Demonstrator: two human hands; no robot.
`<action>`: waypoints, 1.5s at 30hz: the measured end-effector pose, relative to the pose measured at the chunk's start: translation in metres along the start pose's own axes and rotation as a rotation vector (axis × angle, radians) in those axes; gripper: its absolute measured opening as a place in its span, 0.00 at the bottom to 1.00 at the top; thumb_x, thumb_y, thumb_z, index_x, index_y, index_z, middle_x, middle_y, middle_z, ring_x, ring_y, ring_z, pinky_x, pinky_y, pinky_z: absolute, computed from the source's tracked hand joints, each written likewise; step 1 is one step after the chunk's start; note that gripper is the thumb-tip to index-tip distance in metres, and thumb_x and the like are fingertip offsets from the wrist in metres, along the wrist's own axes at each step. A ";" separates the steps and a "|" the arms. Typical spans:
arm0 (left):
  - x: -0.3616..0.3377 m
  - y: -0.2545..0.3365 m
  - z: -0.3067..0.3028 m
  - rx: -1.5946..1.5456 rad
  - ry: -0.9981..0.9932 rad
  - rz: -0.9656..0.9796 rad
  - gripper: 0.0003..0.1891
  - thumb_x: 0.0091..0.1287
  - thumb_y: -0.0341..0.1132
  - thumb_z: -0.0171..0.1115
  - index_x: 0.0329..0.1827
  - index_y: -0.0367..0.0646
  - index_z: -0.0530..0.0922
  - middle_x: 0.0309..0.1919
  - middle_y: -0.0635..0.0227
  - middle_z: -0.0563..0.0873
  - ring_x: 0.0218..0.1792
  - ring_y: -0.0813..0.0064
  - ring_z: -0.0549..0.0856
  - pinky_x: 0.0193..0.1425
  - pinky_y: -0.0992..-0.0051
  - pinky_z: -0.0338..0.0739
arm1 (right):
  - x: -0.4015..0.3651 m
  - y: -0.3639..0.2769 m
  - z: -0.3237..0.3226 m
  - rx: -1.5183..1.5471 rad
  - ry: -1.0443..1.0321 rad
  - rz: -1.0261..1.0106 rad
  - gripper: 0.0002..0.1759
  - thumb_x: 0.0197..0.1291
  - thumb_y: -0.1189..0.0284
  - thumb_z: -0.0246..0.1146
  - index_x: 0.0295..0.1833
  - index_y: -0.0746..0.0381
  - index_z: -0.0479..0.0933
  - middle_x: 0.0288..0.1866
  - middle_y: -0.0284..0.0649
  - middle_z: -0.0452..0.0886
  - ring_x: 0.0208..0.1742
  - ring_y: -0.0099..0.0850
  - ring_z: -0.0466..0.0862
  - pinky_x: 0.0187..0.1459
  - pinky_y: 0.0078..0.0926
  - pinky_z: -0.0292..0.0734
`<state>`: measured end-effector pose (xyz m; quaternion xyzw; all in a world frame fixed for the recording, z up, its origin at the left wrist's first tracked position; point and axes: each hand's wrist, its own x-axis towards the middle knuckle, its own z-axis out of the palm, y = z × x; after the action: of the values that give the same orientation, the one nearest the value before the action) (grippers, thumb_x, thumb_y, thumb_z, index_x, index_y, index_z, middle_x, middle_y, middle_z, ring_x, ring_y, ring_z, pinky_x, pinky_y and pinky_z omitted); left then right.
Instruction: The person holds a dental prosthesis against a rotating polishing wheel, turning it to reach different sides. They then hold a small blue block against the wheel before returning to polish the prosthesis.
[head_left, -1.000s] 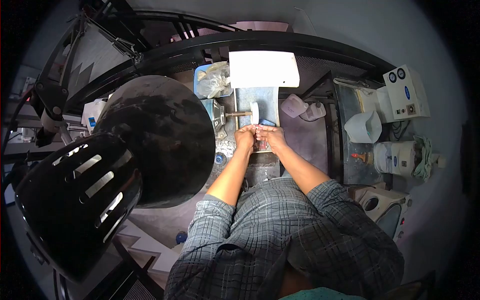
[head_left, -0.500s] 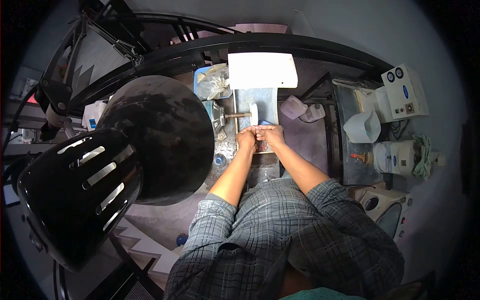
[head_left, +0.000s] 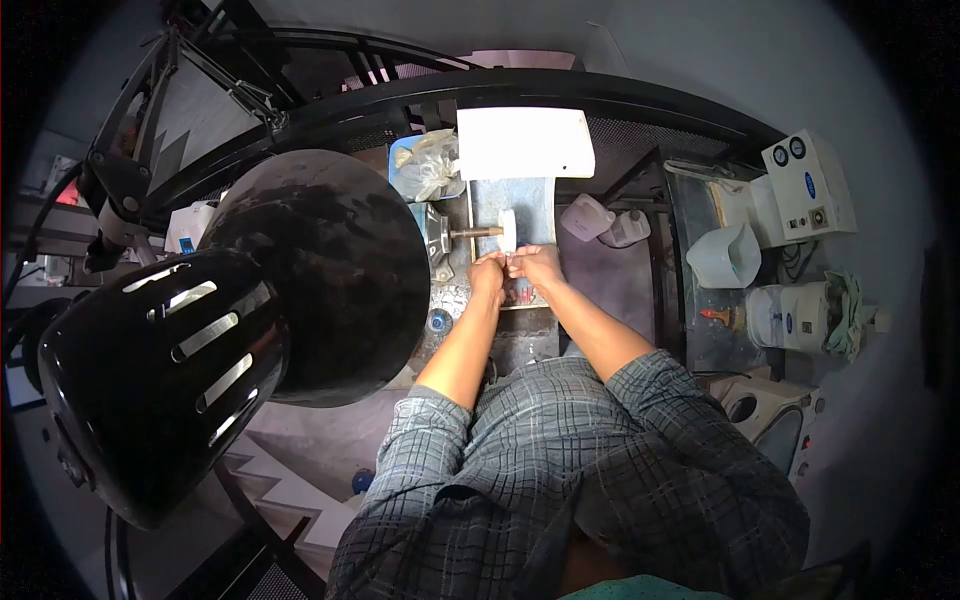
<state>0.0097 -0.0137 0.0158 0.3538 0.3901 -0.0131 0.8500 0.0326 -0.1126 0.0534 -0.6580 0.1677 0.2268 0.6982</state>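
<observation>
A white disc-shaped wheel [head_left: 509,230] sits on the end of a metal spindle [head_left: 475,232], which comes out of a motor [head_left: 434,235] on the left. My left hand [head_left: 487,274] and my right hand [head_left: 538,265] meet at the near edge of this wheel, fingers pinched close together. Whatever small piece they hold is too small and covered to name. Both hands are over a shallow, grey-blue lined tray [head_left: 540,205]. Small red bits [head_left: 523,295] lie in the tray below my fingers.
A white panel [head_left: 525,143] stands behind the tray. A big black lamp shade [head_left: 320,280] fills the left. A blue basin [head_left: 403,180] holds a plastic bag. White jugs [head_left: 587,216] stand to the right, with a gauge machine [head_left: 808,185] and a pitcher [head_left: 724,256] beyond.
My right hand has shifted slightly left and turned a little. The blue patch beside the wheel above it shows less now. My left hand has barely moved.
</observation>
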 end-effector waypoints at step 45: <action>-0.022 0.004 0.001 -0.075 -0.090 -0.075 0.05 0.65 0.23 0.54 0.41 0.32 0.76 0.33 0.59 0.83 0.31 0.69 0.84 0.35 0.72 0.83 | 0.002 -0.031 -0.013 -0.116 -0.128 0.097 0.03 0.50 0.87 0.62 0.32 0.75 0.76 0.28 0.47 0.81 0.25 0.33 0.84 0.25 0.27 0.84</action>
<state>-0.0036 -0.0164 0.0332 0.3060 0.3647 -0.0460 0.8782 0.0519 -0.1265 0.0778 -0.6725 0.1408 0.3111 0.6567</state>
